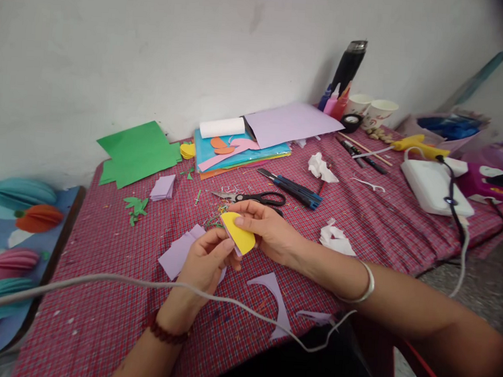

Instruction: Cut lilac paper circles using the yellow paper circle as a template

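Note:
Both my hands hold a small yellow paper shape (236,229) with a lilac piece under it, above the red checked tablecloth (98,292). My left hand (206,262) pinches its lower left edge with closed fingers. My right hand (270,230) grips the upper right edge, thumb pressed on top. Lilac paper squares (177,253) lie just left of my left hand. A curved lilac offcut (275,298) lies near the table's front edge. Black-handled scissors (257,198) rest just beyond my hands.
Green paper (137,152), a lilac stack (162,187), a coloured paper pile (241,150), a lilac sheet (290,123), pens (292,188), crumpled tissues (336,239), a yellow glue gun (418,145), a white box (432,187), cups (379,112) and a black bottle (348,66) cover the table. A white cable (98,281) crosses the front.

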